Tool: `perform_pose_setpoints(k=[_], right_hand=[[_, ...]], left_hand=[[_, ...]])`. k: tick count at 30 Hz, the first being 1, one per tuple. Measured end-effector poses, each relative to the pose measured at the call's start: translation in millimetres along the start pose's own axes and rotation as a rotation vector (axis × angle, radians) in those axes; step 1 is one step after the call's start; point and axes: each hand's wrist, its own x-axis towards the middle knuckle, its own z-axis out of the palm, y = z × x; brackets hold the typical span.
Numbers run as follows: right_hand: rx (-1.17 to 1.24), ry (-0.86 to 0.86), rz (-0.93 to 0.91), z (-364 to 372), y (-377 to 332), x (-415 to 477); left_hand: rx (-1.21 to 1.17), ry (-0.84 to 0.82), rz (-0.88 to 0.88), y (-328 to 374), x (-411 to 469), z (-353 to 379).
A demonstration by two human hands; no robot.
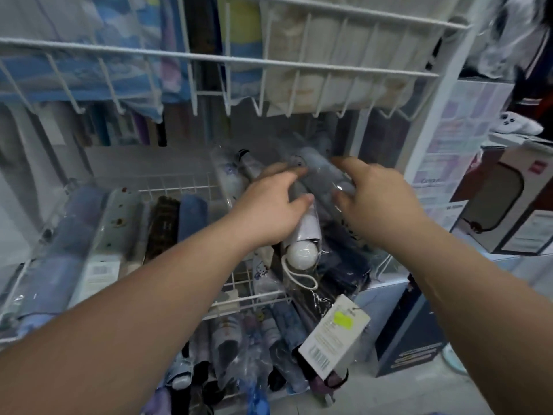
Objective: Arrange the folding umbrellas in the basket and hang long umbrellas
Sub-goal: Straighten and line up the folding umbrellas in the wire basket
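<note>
Head view: we list one grey folding umbrella (320,172), in a clear plastic sleeve, lying slantwise over the heap at the right end of the middle wire basket (257,297). Left hand (269,208): its grip is curled round the umbrella's nearer part, fingers over the top and thumb beneath. Right hand (374,199): its grip pinches the same umbrella from the right side, fingers above and thumb below. Directly under the hands we note a white-handled folding umbrella (300,253), sleeved, round knob and wrist cord toward us. Beneath it lie dark sleeved umbrellas, one carrying a card tag (335,333) with a yellow-green sticker that hangs past the front rim. At the left of the same basket, a row of sleeved folding umbrellas lies side by side, among them a blue umbrella (191,214) and a dark patterned umbrella (164,223). Above, an upper wire basket (209,59) holds folded fabric goods. Below, more folding umbrellas (236,339) lie packed together. At the far right stand cardboard boxes (508,211).
</note>
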Motion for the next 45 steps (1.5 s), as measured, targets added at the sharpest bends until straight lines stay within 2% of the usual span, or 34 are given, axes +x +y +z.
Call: perform_pose_setpoints(k=[4,7,11,17,22,25,28,32,34,37,41,45], right_hand=[[-0.004,-0.155,0.017,2.7,-1.0,10.3],[0.091,-0.195,0.024,5.7,2.0,14.8],[0.211,-0.134,0.034,8.3,7.2,13.5],[0.311,-0.086,0.061,0.1,2.1,19.8],[0.610,-0.087,0.137,-7.9,-10.1,23.7],[0.764,-0.120,0.137,-1.6,-25.7,27.3],[0.807,-0.146,0.116,5.4,-53.7,29.4],[0.814,-0.169,0.068,22.5,-107.0,24.3],[0.930,-0.234,0.106,34.8,-130.4,19.3],[1.153,-0.374,0.206,53.7,-158.6,10.3],[1.297,-0.458,0.344,79.8,-180.4,4.3],[1.369,-0.514,0.410,95.1,-188.9,-3.0]], left_hand=[[-0.008,-0.020,-0.005,6.6,10.4,11.6],[-0.043,-0.004,0.006,4.3,11.1,16.4],[-0.087,-0.046,0.014,-0.7,8.9,19.6],[-0.189,-0.023,0.033,7.8,16.5,16.4],[-0.634,0.010,-0.017,9.0,9.4,4.1],[-0.729,0.046,-0.027,-2.9,-2.3,-10.5],[-0.776,0.067,-0.038,-19.6,-18.6,-31.2],[-0.669,0.144,-0.026,-52.8,-44.3,-59.7],[-0.613,0.140,-0.048,-71.9,-58.7,-71.7],[-0.458,0.050,-0.103,-94.1,-86.6,-89.1],[-0.071,-0.180,-0.148,-109.9,-118.2,-103.8],[0.040,-0.150,-0.154,-123.6,-131.8,-107.3]])
